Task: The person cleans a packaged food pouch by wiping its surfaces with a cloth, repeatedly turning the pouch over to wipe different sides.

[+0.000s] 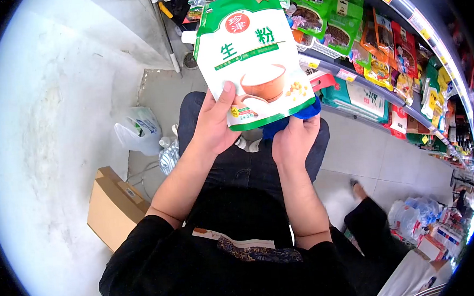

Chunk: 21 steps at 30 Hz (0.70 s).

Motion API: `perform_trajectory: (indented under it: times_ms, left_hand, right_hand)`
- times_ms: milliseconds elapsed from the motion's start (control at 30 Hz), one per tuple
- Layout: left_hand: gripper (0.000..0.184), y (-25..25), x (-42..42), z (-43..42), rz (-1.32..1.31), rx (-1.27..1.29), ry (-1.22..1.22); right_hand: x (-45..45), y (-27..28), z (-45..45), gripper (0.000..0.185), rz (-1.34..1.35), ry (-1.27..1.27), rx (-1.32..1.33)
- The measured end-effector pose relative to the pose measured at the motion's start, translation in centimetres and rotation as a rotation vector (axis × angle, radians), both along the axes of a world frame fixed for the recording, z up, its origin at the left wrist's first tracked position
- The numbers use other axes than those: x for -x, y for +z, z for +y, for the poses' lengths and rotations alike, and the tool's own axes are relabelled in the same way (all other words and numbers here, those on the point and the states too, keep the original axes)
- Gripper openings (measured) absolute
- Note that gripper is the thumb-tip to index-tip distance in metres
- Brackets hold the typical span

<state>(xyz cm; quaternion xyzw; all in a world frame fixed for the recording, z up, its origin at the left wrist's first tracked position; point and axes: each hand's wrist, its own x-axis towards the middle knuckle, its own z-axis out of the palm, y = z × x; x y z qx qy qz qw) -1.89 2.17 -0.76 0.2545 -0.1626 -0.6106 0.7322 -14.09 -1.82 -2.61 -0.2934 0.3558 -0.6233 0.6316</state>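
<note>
Held up in front of me is a green-and-white bag of starch (241, 47), with a wooden bowl of white powder printed on its front and a white spout at its left edge. My left hand (217, 119) grips its lower left corner, thumb on the front and the other fingers hidden behind. At the bottom right edge, my right hand (297, 139) is closed on a blue cloth (285, 124), which shows partly below and behind the bag. Some of the right fingers are covered by the bag and cloth.
Store shelves (346, 73) with green and orange packets run along the right. A cardboard box (116, 207) and a white plastic bag (139, 131) stand by the left wall. Another person's leg (368, 216) is at lower right, near wrapped bottles (415, 216).
</note>
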Motion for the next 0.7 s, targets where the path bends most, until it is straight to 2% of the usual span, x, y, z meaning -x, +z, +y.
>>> perform_trajectory:
  times_ms: [167,200,300,400,567,667,700]
  left_hand:
    - [0.044,0.0,1.0,-0.5,0.021,-0.039,0.05]
    - [0.046,0.1,1.2,-0.6,0.011,-0.042,0.063]
    - [0.047,0.7,1.6,-0.7,-0.012,-0.074,0.064]
    - [0.049,-0.1,1.2,-0.5,0.049,-0.062,0.023]
    - [0.049,-0.7,1.1,-0.1,-0.019,-0.098,0.031]
    - [0.047,-1.0,1.0,0.0,0.005,-0.057,0.001]
    - [0.047,-1.0,1.0,0.0,0.017,-0.04,-0.01]
  right_hand:
    - [-1.0,0.1,0.9,0.03,-0.03,0.083,-0.076]
    - [-1.2,0.0,1.3,0.035,0.062,0.14,-0.079]
    - [-2.1,-0.5,2.8,0.044,0.11,0.213,-0.08]
    - [-2.0,-1.1,3.2,0.047,0.182,0.281,-0.034]
    - [-1.8,-2.3,3.5,0.056,0.32,0.317,0.052]
    - [-1.3,-2.6,2.9,0.055,0.368,0.296,0.101]
    - [-1.4,-1.5,2.9,0.048,0.337,0.252,0.122]
